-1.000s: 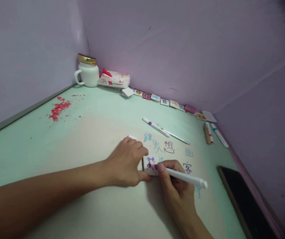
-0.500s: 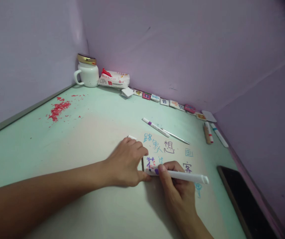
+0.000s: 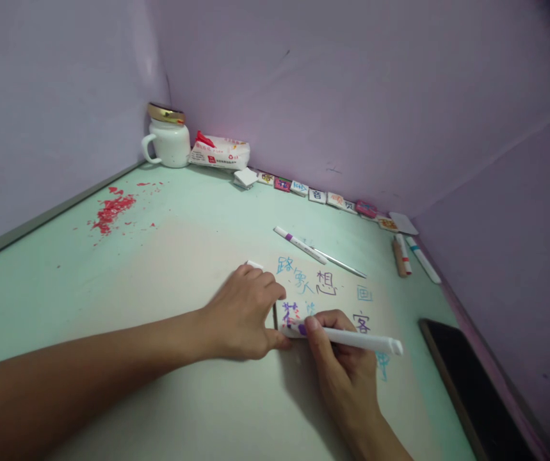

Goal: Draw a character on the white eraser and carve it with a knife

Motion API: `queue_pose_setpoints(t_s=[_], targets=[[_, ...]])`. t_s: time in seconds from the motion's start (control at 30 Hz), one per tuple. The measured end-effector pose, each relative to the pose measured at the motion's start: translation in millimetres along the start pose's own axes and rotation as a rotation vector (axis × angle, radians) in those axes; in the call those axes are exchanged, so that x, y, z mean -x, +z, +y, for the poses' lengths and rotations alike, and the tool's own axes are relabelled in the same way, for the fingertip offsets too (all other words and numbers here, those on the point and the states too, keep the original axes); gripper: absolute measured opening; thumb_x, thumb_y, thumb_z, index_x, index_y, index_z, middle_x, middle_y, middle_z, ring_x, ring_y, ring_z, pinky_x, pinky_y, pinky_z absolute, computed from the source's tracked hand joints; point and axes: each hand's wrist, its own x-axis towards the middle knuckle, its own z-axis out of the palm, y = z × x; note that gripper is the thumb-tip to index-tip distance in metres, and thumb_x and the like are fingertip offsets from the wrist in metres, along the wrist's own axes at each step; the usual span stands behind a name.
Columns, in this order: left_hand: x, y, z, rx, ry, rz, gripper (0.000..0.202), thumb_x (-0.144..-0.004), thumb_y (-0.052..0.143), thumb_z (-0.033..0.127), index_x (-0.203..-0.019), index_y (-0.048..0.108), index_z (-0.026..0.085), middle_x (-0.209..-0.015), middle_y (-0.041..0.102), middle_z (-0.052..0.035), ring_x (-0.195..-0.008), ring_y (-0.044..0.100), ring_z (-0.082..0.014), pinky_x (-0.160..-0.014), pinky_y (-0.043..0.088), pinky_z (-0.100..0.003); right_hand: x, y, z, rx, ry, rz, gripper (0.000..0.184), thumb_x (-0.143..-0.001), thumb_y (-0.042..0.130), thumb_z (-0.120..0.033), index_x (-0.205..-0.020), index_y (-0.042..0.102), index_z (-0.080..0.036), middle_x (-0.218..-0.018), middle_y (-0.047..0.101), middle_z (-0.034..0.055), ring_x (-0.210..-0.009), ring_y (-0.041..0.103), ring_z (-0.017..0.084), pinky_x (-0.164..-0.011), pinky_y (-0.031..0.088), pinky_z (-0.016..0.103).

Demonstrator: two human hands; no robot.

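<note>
My left hand [image 3: 246, 314] is closed on a small white block [image 3: 282, 326], thumb along its near edge and fingers at its far side. The block's face carries a character in purple and red marks. In my right hand [image 3: 344, 365] I grip a white marker pen [image 3: 361, 340] with a purple band, its tip end down at the block and hidden by my fingers. A white piece [image 3: 254, 264] peeks out beyond my left knuckles. Around the hands, characters in blue and purple [image 3: 326, 283] are written on the tabletop [image 3: 198, 410].
Behind lie a purple-banded marker cap or pen [image 3: 299, 245] and a thin metal tool [image 3: 339, 262]. A row of small lettered blocks [image 3: 317, 196] lines the wall, beside a tissue pack [image 3: 220, 152] and white mug [image 3: 169, 144]. Red shavings [image 3: 111, 213] lie left, a phone [image 3: 471, 384] right.
</note>
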Motion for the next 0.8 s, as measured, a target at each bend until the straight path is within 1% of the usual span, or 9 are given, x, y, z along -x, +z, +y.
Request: queue_pose_setpoints(t_s=[0.07, 0.1, 0.2, 0.27, 0.47, 0.6, 0.7, 0.8], targets=[[-0.1, 0.0, -0.3, -0.001, 0.004, -0.001, 0.051, -0.062, 0.077, 0.054, -0.094, 0.062, 0.016, -0.089, 0.063, -0.0064, -0.087, 0.055, -0.0262, -0.084, 0.039, -0.043, 1.0, 0.6, -1.9, -0.008, 0.019, 0.001, 0.026, -0.085, 0.056, -0.041, -0.068, 0.056, -0.021, -0.053, 0.047, -0.005, -0.047, 0.038, 0.01, -0.044, 0.028, 0.023], [-0.2, 0.1, -0.4, -0.001, 0.004, -0.003, 0.052, -0.062, 0.077, 0.054, -0.094, 0.062, 0.016, -0.089, 0.063, -0.0065, -0.087, 0.055, -0.0263, -0.084, 0.039, -0.043, 1.1, 0.9, -2.6, -0.01, 0.014, 0.012, 0.025, -0.084, 0.056, -0.04, -0.068, 0.056, -0.021, -0.054, 0.047, -0.005, -0.048, 0.039, 0.01, -0.044, 0.028, 0.023], [0.1, 0.2, -0.5, -0.001, 0.001, -0.001, 0.053, -0.061, 0.078, 0.053, -0.094, 0.063, 0.015, -0.089, 0.063, -0.0065, -0.087, 0.055, -0.0263, -0.084, 0.039, -0.043, 0.1, 2.0, -3.4, -0.019, -0.03, 0.045, 0.021, -0.084, 0.058, -0.036, -0.069, 0.058, -0.021, -0.059, 0.052, -0.0039, -0.055, 0.045, 0.011, -0.05, 0.034, 0.024], [0.4, 0.5, -0.4, -0.001, 0.0, 0.006, 0.052, -0.061, 0.078, 0.053, -0.094, 0.063, 0.015, -0.088, 0.063, -0.0064, -0.087, 0.055, -0.0261, -0.084, 0.039, -0.043, -0.6, 2.6, -3.1, -0.027, -0.043, 0.041, 0.019, -0.084, 0.058, -0.035, -0.071, 0.06, -0.021, -0.063, 0.055, -0.0034, -0.058, 0.047, 0.011, -0.053, 0.035, 0.024], [0.3, 0.4, -0.5, 0.002, 0.008, 0.005, 0.051, -0.062, 0.077, 0.053, -0.093, 0.062, 0.016, -0.088, 0.062, -0.0062, -0.086, 0.055, -0.0258, -0.084, 0.04, -0.043, 0.6, 1.7, -2.9, -0.031, -0.008, 0.0, 0.023, -0.084, 0.057, -0.038, -0.069, 0.057, -0.021, -0.059, 0.05, -0.0045, -0.053, 0.042, 0.01, -0.049, 0.031, 0.024], [0.2, -0.2, -0.5, 0.002, 0.007, 0.004, 0.052, -0.061, 0.078, 0.053, -0.094, 0.063, 0.015, -0.088, 0.063, -0.0064, -0.087, 0.055, -0.0259, -0.084, 0.039, -0.043, 1.8, 1.1, -3.9, -0.033, 0.024, 0.004, 0.024, -0.085, 0.056, -0.039, -0.069, 0.056, -0.021, -0.055, 0.046, -0.0058, -0.05, 0.038, 0.01, -0.047, 0.028, 0.024], [0.3, -0.5, -0.2, 0.004, 0.002, 0.004, 0.053, -0.06, 0.079, 0.053, -0.093, 0.063, 0.014, -0.088, 0.063, -0.0068, -0.087, 0.055, -0.026, -0.084, 0.039, -0.042, 1.5, 2.3, -4.3, -0.047, 0.0, 0.028, 0.02, -0.084, 0.058, -0.036, -0.071, 0.058, -0.022, -0.06, 0.052, -0.0052, -0.055, 0.043, 0.01, -0.051, 0.031, 0.024], [0.1, 0.0, -0.3, 0.007, 0.001, 0.003, 0.053, -0.06, 0.079, 0.051, -0.093, 0.064, 0.013, -0.087, 0.063, -0.0068, -0.086, 0.055, -0.0257, -0.084, 0.039, -0.042, 0.9, 3.3, -4.4, -0.052, -0.012, 0.019, 0.017, -0.085, 0.058, -0.035, -0.073, 0.059, -0.022, -0.064, 0.055, -0.0051, -0.058, 0.046, 0.01, -0.053, 0.032, 0.023]])
